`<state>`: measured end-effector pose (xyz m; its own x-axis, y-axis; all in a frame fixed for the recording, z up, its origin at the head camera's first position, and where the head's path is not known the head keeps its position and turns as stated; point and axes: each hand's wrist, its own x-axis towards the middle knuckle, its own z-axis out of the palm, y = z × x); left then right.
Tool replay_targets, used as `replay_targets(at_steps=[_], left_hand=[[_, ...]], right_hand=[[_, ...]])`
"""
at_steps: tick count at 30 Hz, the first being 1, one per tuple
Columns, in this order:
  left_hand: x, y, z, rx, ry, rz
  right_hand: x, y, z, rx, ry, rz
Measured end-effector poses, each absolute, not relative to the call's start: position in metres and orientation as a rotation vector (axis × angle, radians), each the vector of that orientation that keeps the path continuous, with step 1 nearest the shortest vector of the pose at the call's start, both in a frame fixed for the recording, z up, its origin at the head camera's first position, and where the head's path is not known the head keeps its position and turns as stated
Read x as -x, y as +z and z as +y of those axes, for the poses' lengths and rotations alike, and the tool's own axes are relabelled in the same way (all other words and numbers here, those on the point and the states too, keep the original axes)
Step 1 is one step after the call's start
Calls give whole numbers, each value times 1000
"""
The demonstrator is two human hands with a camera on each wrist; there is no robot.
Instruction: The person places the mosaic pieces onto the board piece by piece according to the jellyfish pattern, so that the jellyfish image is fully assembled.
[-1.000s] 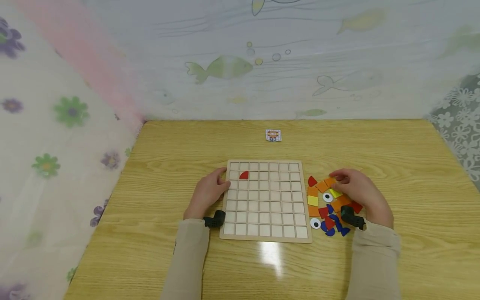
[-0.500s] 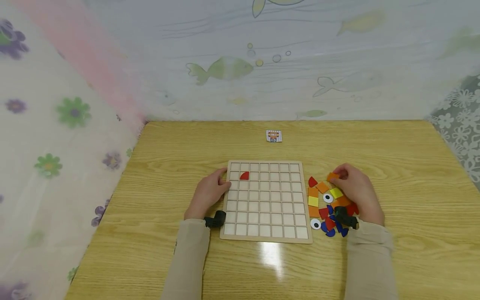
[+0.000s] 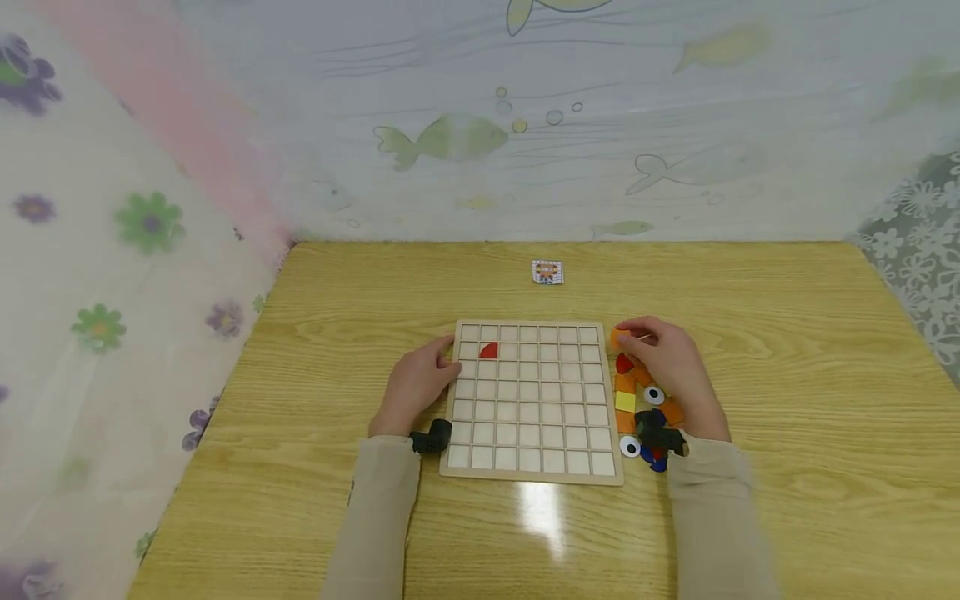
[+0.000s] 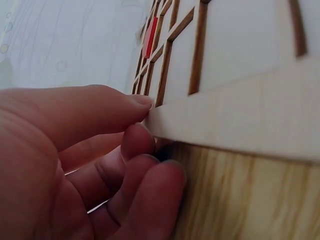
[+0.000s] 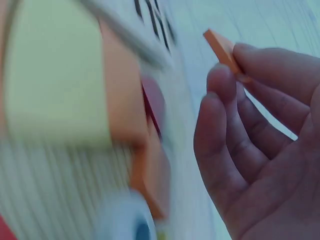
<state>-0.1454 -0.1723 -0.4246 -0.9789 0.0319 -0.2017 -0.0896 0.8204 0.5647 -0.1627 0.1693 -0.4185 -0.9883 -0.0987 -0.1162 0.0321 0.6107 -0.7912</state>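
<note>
A wooden grid board (image 3: 525, 477) lies on the table with one red quarter-circle tile (image 3: 489, 351) in a cell near its upper left. My left hand (image 3: 415, 385) pinches the board's left edge, thumb on the rim (image 4: 225, 120). Between thumb and fingers of my right hand (image 3: 671, 362) is an orange tile (image 5: 220, 50), held just off the board's upper right corner. Below that hand lie loose pieces: a red one (image 3: 624, 364), a yellow tile (image 3: 626, 402), white eye discs (image 3: 630, 447), orange tiles and blue pieces (image 3: 657, 463). The right hand and wrist camera cover part of this pile.
A small picture card (image 3: 547, 272) lies behind the board. A patterned cloth wall (image 3: 465, 175) stands along the table's back edge, and another hangs at the left. Bare wooden table (image 3: 840, 383) extends to the right of the pile.
My right hand has picked an orange tile out of the pile and carried it left toward the board's upper right corner. The left hand has stayed at the board's edge.
</note>
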Motion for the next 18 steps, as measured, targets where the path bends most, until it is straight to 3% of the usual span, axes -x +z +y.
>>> replay_targets(at_steps=[18], left_hand=[[144, -420, -170, -52, 773, 2936]], right_hand=[[174, -418, 101, 324, -1291, 2499]])
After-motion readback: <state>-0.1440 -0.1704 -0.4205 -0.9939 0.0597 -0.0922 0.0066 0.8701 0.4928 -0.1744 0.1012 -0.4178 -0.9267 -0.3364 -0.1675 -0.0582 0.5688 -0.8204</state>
